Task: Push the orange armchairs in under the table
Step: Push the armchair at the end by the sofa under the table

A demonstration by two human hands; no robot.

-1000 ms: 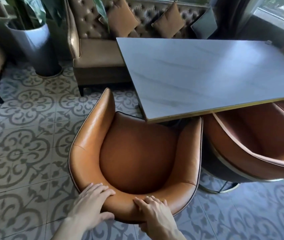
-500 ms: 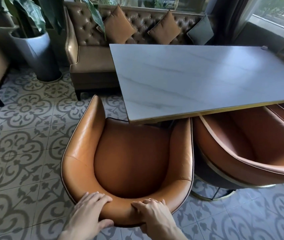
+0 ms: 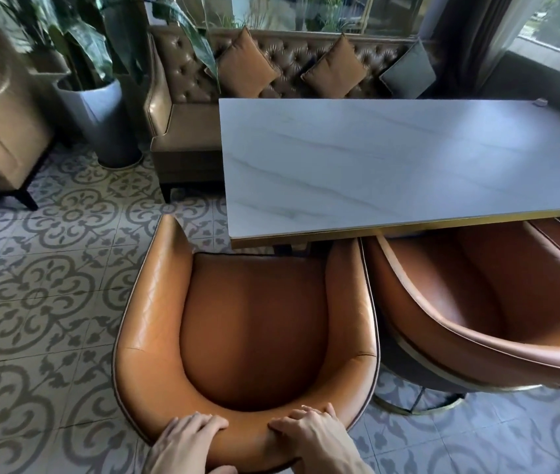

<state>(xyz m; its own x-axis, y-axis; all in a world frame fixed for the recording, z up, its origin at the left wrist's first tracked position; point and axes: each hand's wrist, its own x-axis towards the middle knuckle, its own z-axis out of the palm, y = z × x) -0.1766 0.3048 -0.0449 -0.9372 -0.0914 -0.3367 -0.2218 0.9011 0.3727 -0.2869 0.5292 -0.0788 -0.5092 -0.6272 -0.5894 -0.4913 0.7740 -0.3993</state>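
The left hand [image 3: 186, 443] lies with fingers draped over the near backrest rim of the orange leather tub armchair [image 3: 248, 336], and the right hand [image 3: 312, 436] clasps the same rim just beside it. The chair's seat front sits under the near-left corner of the grey marble-look table [image 3: 391, 159]. A second orange armchair [image 3: 483, 302] stands right, partly under.

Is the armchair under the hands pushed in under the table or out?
Mostly out: the armchair has only its right arm tip under the table edge; its seat is exposed.
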